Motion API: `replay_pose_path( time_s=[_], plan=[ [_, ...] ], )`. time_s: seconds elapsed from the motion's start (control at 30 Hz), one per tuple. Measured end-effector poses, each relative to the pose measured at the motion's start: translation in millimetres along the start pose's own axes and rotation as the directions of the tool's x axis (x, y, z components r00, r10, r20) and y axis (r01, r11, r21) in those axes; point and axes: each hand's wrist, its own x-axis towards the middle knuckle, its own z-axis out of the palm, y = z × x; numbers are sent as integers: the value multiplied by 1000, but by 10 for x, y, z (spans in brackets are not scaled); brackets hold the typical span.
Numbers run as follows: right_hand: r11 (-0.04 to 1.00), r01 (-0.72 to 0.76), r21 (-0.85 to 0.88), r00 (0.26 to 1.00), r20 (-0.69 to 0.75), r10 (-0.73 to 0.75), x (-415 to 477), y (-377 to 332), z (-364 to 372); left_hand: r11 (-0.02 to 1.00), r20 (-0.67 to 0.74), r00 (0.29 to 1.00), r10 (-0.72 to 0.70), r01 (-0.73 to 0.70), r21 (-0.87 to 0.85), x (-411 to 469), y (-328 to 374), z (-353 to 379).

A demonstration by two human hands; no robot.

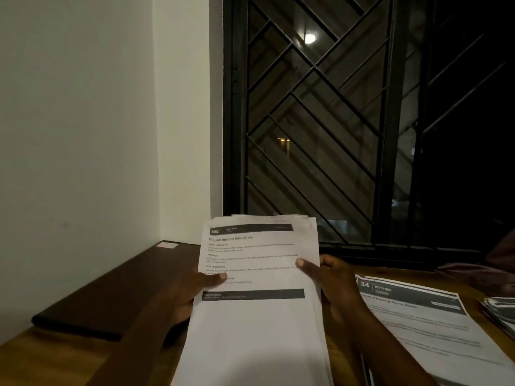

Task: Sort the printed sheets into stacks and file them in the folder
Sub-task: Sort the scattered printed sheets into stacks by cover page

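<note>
Bundle of sheets (pixel 259 330): held up over the table's near edge, tilted toward the camera, far edges slightly fanned.
Top sheet (pixel 250 263): dark header bar, heading "Prepare Sesame Paste Drink", a 2nd dark bar at mid-page, lower half blank.
Left hand (pixel 184 299): pinching the bundle's left edge, thumb on the printed face, fingers hidden beneath.
Right hand (pixel 337 282): pinching the right edge, thumb on top, fingers curled behind the paper.
Loose sheet (pixel 418 319): flat on the table just right of the bundle, header "34 KITCHEN"; probably the start of 1 sorted stack.
Small pile (pixel 501 313): at the far right edge, cut off by the frame; count not readable.
Folder (pixel 117 291): dark, flat, closed, on the table left of the bundle, against the wall; taken to be the folder, nothing filed in it yet.
Table (pixel 50 358): wood, bearing all of the above.
Surroundings: pale wall (pixel 83 135) at left, dark barred window (pixel 320 121) ahead.
Step in hand: sorting, judged early; heading of the top sheet being read for its category.
Next move calls for: 1 thumb sliding the top sheet free alone, the other hand keeping the rest pinched, then laying it on the matching stack at right.
</note>
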Motion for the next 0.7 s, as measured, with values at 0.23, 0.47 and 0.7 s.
replay_pose_path(
  time_s=[0.23, 0.47, 0.7],
  plan=[
    [993, -69, -91, 997, -51, 65, 146, 288, -154, 1000, -176, 984, 21, -25, -16, 154, -441, -24],
    [1000, -9, 8, 984, -176, 11, 106, 360, -163, 997, -138, 990, 30, -40, -70, 182, -500, -68],
    [974, 179, -142, 979, -72, -191, 97, 366, -181, 994, -101, 994, 36, -47, -102, 171, -507, -129]
  ],
)
